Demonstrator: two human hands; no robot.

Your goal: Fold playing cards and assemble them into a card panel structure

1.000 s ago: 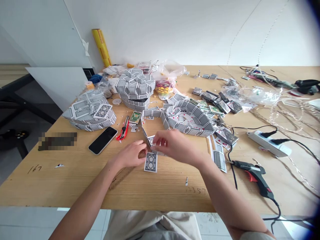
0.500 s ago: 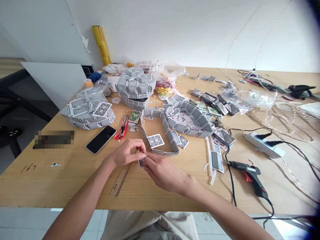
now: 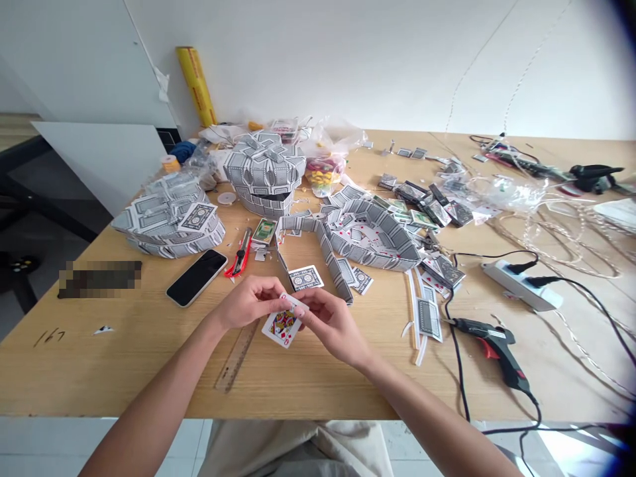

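Well, from where I stand, both hands are busy with one card point(image 3: 281, 327), just below the middle of the frame. The left hand point(image 3: 251, 305) pinches its top edge between thumb and fingers; the right hand point(image 3: 332, 323) nips it along the upper right, thumb on the face. The card tilts, and its picture side, with red diamonds, faces up.

Just beyond the fingers, at the centre, stands a low wall point(image 3: 334, 257) of joined cards, its near end partly hidden by the right hand. A patterned card point(image 3: 305, 278) lies inside it, face down. A tray point(image 3: 397, 255) built of cards sits beside the wall, right of centre.

Under the left wrist a clear ruler point(image 3: 232, 368) slants across the table point(image 3: 318, 391), lower left of centre. Left of centre lie a red knife point(image 3: 241, 255) and a phone point(image 3: 197, 278). Two card-covered boxes point(image 3: 265, 169) stand farther up, toward the upper left. At the lower right rests a glue gun point(image 3: 511, 364), below a white power strip point(image 3: 521, 286).
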